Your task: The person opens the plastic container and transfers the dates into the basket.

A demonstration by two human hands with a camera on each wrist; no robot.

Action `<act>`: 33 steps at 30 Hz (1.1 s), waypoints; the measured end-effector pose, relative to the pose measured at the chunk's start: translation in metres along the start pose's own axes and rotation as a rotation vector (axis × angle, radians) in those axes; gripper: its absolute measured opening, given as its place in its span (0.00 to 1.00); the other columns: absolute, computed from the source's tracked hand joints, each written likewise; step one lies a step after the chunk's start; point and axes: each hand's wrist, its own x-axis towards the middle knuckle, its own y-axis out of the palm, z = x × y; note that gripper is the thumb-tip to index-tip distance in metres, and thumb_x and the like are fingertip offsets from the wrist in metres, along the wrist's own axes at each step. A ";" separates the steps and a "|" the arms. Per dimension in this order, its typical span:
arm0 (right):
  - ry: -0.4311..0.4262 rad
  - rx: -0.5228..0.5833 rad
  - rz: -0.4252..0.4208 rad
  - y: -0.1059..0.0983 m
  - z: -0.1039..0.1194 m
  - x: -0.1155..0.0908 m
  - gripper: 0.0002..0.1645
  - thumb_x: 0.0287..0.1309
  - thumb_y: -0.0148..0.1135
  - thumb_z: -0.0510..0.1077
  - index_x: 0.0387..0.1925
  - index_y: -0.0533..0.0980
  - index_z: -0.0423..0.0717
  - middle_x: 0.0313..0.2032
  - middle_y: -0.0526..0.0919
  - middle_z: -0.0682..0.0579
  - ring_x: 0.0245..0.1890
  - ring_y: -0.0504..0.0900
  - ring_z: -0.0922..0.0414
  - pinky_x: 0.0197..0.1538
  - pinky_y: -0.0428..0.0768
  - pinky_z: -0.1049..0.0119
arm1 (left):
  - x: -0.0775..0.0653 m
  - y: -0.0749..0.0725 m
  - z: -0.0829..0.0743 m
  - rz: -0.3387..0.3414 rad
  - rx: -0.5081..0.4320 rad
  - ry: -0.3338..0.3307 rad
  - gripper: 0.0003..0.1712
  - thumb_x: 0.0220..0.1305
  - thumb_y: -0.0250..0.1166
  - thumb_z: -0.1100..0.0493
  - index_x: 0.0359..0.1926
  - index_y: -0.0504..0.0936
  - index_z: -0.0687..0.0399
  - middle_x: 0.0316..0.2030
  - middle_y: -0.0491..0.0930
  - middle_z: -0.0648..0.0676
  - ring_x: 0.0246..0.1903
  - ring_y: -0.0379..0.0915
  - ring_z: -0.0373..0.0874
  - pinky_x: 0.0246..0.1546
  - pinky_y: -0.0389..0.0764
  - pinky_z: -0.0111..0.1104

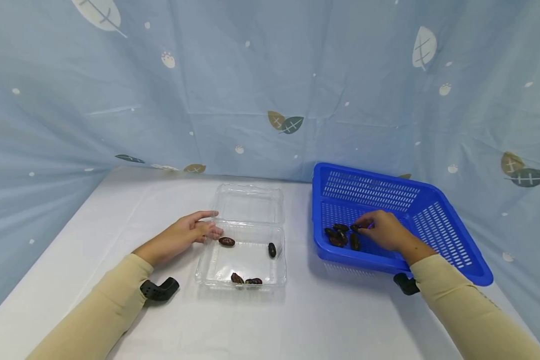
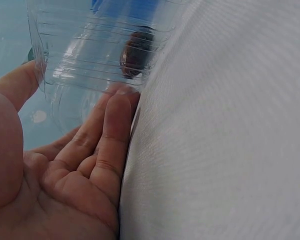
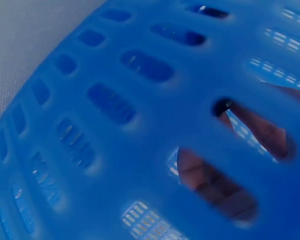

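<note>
Dark-brown date (image 1: 272, 250) lies approx. fore-aft; R hand (image 1: 384, 231) pinches 2nd date (image 1: 354, 227) (L hand (image 1: 185, 234) relaxed).

At the back hangs a light blue fabric curtain (image 1: 234, 75) w/ soft vert. folds & a faint horiz. crease; it continues also on L & R sides. Printed on it: big white leaf (image 1: 424, 47) at upper R, brown & grey-green leaf pair (image 1: 291, 124) approx. mid, small white paw print (image 1: 168, 60) upper L, etc. Below: flat white table (image 1: 274, 325) w/ fine woven texture.
</note>
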 end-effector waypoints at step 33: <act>-0.107 0.040 -0.274 -0.015 0.031 -0.013 0.13 0.68 0.61 0.39 0.50 0.83 0.38 0.46 0.85 0.38 0.43 0.83 0.44 0.38 0.84 0.55 | 0.000 0.000 0.002 -0.002 0.009 -0.010 0.36 0.77 0.52 0.46 0.76 0.55 0.59 0.59 0.80 0.62 0.59 0.79 0.51 0.54 0.79 0.33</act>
